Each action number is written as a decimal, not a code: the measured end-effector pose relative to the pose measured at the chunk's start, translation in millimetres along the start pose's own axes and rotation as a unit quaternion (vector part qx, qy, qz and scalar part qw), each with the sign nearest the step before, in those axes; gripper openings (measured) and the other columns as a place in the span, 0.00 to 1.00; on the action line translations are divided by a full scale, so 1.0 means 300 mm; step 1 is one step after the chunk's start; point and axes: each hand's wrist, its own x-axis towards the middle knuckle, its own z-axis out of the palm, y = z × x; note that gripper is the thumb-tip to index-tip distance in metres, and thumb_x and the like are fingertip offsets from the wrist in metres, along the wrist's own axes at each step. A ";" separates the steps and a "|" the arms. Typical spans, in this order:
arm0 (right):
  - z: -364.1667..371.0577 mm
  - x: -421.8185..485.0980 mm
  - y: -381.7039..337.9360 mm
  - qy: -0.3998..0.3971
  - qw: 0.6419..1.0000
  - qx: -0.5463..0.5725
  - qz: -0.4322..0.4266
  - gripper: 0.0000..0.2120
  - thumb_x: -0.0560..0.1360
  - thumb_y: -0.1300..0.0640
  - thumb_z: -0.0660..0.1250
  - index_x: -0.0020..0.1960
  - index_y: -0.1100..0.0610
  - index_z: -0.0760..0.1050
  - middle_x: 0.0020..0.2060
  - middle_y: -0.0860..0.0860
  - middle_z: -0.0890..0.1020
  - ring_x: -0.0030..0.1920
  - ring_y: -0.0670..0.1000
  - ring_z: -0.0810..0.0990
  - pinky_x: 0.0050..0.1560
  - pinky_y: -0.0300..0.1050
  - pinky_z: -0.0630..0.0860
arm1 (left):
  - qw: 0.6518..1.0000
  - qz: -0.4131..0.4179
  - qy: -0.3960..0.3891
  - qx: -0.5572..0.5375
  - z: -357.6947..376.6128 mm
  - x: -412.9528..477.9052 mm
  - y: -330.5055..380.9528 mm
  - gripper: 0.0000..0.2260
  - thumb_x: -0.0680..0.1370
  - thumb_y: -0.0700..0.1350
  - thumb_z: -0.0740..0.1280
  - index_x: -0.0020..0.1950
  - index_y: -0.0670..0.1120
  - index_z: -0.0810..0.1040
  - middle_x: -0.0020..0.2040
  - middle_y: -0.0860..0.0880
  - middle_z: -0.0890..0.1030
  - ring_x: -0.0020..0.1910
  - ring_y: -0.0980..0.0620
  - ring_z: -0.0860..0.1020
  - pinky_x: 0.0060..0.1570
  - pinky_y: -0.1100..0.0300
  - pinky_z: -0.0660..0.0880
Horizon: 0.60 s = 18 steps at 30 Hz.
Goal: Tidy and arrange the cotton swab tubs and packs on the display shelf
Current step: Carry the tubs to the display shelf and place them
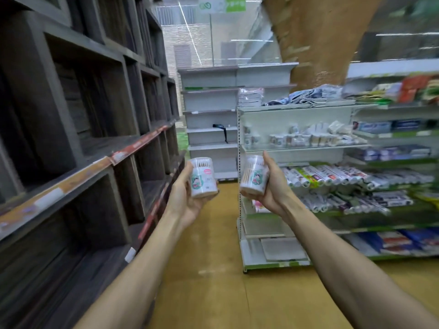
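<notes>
A person's bare left hand [183, 198] and right hand [273, 187] show lean, uncovered forearms [133, 269]; tendons stand out at both wrists.

The left forearm [133, 262] and right forearm [332, 245] reach from the lower frame toward its centre. The left hand [184, 198], palm up, curls round the left tub [204, 178]. The right hand [273, 186] grips the right tub [254, 174], thumb raised.

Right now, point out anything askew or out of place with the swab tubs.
The left hand grips a nearly upright clear plastic tub; the right hand grips a tilted clear plastic tub, both off the white metal shelf, whose blurred stock looks jumbled.
</notes>
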 end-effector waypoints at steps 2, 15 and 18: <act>-0.072 0.038 -0.026 0.013 1.000 0.005 0.005 0.26 0.75 0.35 0.65 0.60 0.56 0.75 0.46 0.57 0.77 0.44 0.55 0.79 0.48 0.53 0.77 | 1.000 -0.010 -0.004 -0.010 0.042 0.068 -0.052 0.20 0.81 0.55 0.62 0.65 0.42 0.78 0.52 0.41 0.79 0.46 0.45 0.79 0.43 0.50 0.80; -0.485 0.411 -0.123 0.063 0.998 -0.012 0.005 0.27 0.78 0.37 0.61 0.63 0.59 0.72 0.41 0.56 0.81 0.37 0.53 0.83 0.35 0.48 0.81 | 0.996 -0.061 -0.051 -0.038 0.227 0.626 -0.351 0.21 0.78 0.55 0.65 0.63 0.41 0.78 0.47 0.43 0.83 0.43 0.46 0.82 0.51 0.48 0.76; -0.571 0.546 -0.154 0.082 0.996 -0.020 -0.002 0.28 0.78 0.37 0.61 0.64 0.59 0.71 0.38 0.54 0.82 0.36 0.53 0.84 0.34 0.48 0.81 | 0.994 -0.079 -0.059 -0.054 0.245 0.812 -0.415 0.28 0.74 0.56 0.68 0.68 0.40 0.75 0.53 0.40 0.83 0.48 0.43 0.83 0.49 0.48 0.78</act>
